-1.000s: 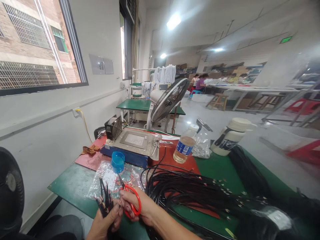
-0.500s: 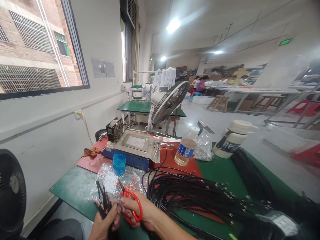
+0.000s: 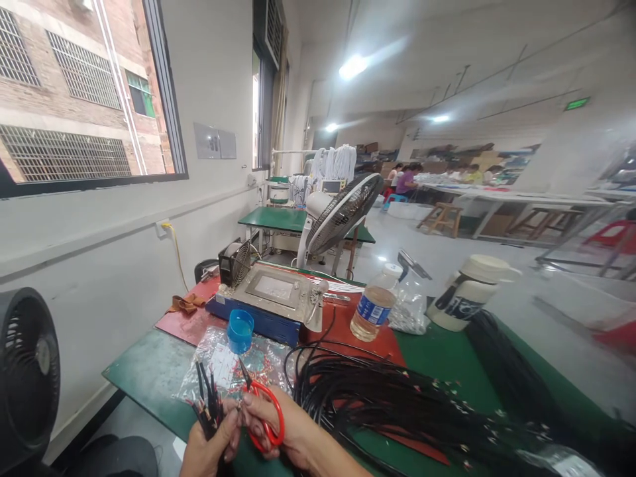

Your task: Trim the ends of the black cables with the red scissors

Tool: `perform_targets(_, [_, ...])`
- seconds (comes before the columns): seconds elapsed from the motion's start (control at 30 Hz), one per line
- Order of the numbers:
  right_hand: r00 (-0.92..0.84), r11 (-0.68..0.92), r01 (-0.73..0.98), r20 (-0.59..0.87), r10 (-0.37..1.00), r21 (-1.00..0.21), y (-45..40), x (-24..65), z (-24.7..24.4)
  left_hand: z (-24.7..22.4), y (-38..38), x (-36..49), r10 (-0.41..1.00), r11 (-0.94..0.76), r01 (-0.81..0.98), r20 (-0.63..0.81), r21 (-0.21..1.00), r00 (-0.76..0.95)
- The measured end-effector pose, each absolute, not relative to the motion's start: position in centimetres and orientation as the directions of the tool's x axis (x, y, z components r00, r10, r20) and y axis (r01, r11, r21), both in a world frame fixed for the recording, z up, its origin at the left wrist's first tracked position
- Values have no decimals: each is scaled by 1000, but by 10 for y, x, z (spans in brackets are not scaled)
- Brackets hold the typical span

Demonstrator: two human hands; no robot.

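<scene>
My left hand (image 3: 214,442) is closed around a bunch of black cables (image 3: 211,403), whose stripped ends stick up with thin coloured wires showing. Red-handled scissors (image 3: 278,414) hang on my right hand (image 3: 271,419), their dark blades pointing up and away. The fingertips of both hands meet at the cable ends; what they pinch there is too small to make out. Just beyond lies a clear plastic bag (image 3: 199,361) strewn with small red and orange wire scraps. On it stands a blue round container (image 3: 240,331). A large bundle of black cables (image 3: 377,391) spreads to the right.
Behind the bag sits a blue-sided soldering pot (image 3: 253,319) with a small fan (image 3: 234,262). A bottle of liquid (image 3: 371,305), a bag of small parts (image 3: 410,311) and a cream jug (image 3: 460,295) stand back right. A black fan (image 3: 30,371) is at left; people sit far behind.
The view has shifted slightly, so the scene sits a little lower and further right. Both hands keep nearly the same pose, still holding the cables and scissors.
</scene>
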State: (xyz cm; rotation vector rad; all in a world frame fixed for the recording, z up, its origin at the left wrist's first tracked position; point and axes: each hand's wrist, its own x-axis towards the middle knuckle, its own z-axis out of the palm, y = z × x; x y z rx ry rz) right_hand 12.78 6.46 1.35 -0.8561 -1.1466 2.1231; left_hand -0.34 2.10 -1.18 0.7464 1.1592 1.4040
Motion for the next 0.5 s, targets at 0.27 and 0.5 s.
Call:
perform_targets(0.27, [-617, -449, -148, -273, 738, -881, 63, 127, 8, -19, 22, -6, 970, 66, -377, -148, 924, -192])
perform_targets(0.5, [-564, -424, -134, -283, 776, -896, 64, 127, 10, -18, 22, -6, 955, 78, -386, -180, 919, -236])
